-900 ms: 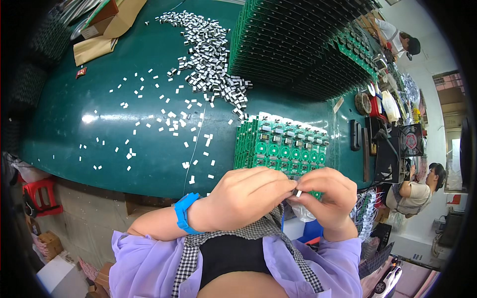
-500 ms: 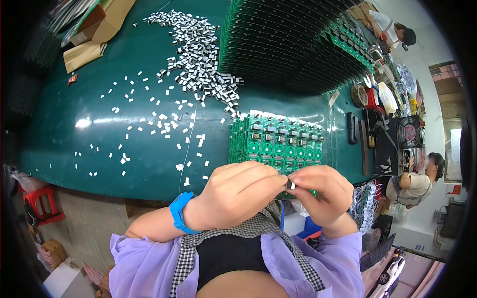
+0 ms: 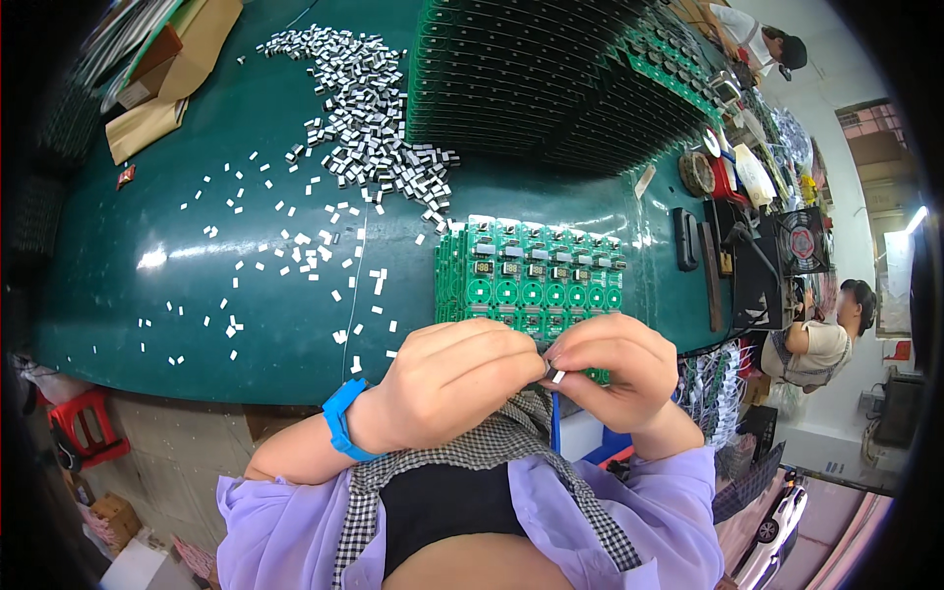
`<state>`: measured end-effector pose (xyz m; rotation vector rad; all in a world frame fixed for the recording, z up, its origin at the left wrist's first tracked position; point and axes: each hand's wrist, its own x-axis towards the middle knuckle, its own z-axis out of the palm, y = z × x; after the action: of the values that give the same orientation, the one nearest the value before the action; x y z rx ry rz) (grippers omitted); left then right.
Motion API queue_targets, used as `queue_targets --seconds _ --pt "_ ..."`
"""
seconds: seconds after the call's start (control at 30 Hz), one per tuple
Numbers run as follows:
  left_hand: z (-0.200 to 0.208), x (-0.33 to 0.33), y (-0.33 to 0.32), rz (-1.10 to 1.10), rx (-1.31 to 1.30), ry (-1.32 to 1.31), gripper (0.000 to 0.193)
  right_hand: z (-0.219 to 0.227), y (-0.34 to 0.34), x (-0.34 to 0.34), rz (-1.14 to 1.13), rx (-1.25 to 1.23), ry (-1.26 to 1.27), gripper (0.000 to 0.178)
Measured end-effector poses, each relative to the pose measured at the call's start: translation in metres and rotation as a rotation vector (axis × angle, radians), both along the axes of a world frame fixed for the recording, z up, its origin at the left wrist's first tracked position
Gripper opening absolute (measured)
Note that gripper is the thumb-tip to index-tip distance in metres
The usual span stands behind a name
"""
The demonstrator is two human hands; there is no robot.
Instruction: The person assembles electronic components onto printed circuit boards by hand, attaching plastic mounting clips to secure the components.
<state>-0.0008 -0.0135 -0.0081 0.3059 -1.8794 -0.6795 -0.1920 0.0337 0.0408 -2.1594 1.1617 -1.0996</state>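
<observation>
Head view: fingers of right hand (image 3: 618,372) pinch small white-faced piece (image 3: 559,377) just nearside of green circuit boards (image 3: 531,293), by desk (image 3: 280,359) edge; left hand (image 3: 454,382) fingertips bunched against it, grip unclear. Likely two-handed fingertip work; next move calls for light, steady pinch.

Pinching a small white-faced piece (image 3: 559,377) between thumb and finger of the right hand (image 3: 621,369), with the left hand (image 3: 462,374) bunched right beside it. Wearing a blue wristband (image 3: 340,421) on the left wrist and lilac sleeves (image 3: 285,526). Working just in front of a block of green circuit boards (image 3: 531,267), at the edge of a dark green table (image 3: 118,305). Looking out, farther left, over scattered white slips (image 3: 312,254) and a heap of black-and-white parts (image 3: 369,128); beyond, over a taller stack of boards (image 3: 521,88); rightward, toward two co-workers (image 3: 821,346).
</observation>
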Motion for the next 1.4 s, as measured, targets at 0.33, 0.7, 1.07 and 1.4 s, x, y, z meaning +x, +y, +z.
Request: queue_targets --seconds 0.33,0.7,1.07,1.4 --pt "0.001 0.003 0.0 -0.028 -0.011 -0.023 0.024 0.004 -0.003 0.0 0.095 -0.054 0.047 0.024" --pt "-0.002 0.0 0.005 0.056 -0.03 0.033 0.02 -0.005 0.005 0.003 0.02 -0.34 0.149 0.023" --pt "-0.019 0.035 -0.068 0.481 0.177 -0.419 0.032 0.004 -0.016 -0.046 -0.374 -0.143 0.359 0.02" --pt "-0.077 0.034 -0.11 0.608 0.145 -0.705 0.02 -0.005 -0.019 -0.046 -0.327 -0.168 0.579 0.015"
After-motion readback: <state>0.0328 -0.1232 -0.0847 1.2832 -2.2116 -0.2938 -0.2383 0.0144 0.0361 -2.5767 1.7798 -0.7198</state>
